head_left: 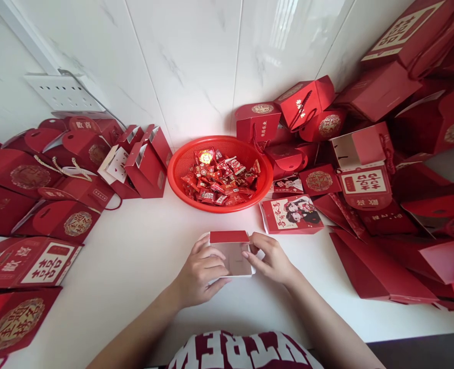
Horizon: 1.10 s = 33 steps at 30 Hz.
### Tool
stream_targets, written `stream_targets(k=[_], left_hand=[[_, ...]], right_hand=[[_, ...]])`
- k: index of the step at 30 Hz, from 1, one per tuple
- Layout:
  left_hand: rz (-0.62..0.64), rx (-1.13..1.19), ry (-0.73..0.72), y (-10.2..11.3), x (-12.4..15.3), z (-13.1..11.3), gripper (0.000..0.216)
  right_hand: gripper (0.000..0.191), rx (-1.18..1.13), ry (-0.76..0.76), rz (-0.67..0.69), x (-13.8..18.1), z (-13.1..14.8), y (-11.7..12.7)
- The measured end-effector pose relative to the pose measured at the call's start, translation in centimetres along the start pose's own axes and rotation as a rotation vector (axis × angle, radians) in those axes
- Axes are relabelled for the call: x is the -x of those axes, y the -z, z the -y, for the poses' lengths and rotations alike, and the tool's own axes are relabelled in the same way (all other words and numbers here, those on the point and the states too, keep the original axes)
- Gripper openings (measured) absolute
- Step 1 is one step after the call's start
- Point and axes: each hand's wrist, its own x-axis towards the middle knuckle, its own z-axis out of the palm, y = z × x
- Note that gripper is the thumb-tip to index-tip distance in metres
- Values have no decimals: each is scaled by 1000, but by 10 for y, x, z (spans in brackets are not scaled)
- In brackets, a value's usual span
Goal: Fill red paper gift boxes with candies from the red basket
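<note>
Between my two hands is a small red-and-white cardboard gift box (232,259), its pale inside facing up and a red panel along the far side. My left hand (204,266) grips its left side, fingers laid over the opening and thumb near the lower edge. At the box's right edge, my right hand (269,256) pinches the card with thumb and fingers. Just beyond the box sits a red plastic basket (173,187) holding many red-wrapped candies (221,177). A box with a printed cartoon couple (292,212) lies to the right of the basket.
Red gift boxes (77,220) with gold and white prints crowd the left side of the white table (135,287). More red boxes (365,179) are heaped on the right. A tiled wall (196,61) rises behind, with a white power strip (63,92) at left.
</note>
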Motion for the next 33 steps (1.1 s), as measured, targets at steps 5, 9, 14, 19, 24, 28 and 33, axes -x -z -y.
stream_targets(k=[5, 9, 14, 19, 24, 28, 33], left_hand=[[34, 65, 3, 4, -2, -1, 13], [63, 148, 29, 5, -2, -3, 11], [143, 141, 27, 4, -2, -5, 13], [31, 184, 0, -3, 1, -6, 7], [-189, 286, 100, -26, 10, -4, 57], [-181, 589, 264, -38, 13, 6, 110], [-19, 852, 364, -42, 12, 21, 137]], right_hand=[[9, -17, 173, -126, -1, 11, 3], [30, -21, 260, -169, -2, 21, 11], [39, 96, 176, -113, -5, 18, 11], [35, -37, -65, -52, -7, 14, -2], [29, -256, -316, -124, -5, 12, -17], [39, -484, -394, -109, -6, 2, -27], [60, -515, -459, -179, -8, -16, -44]])
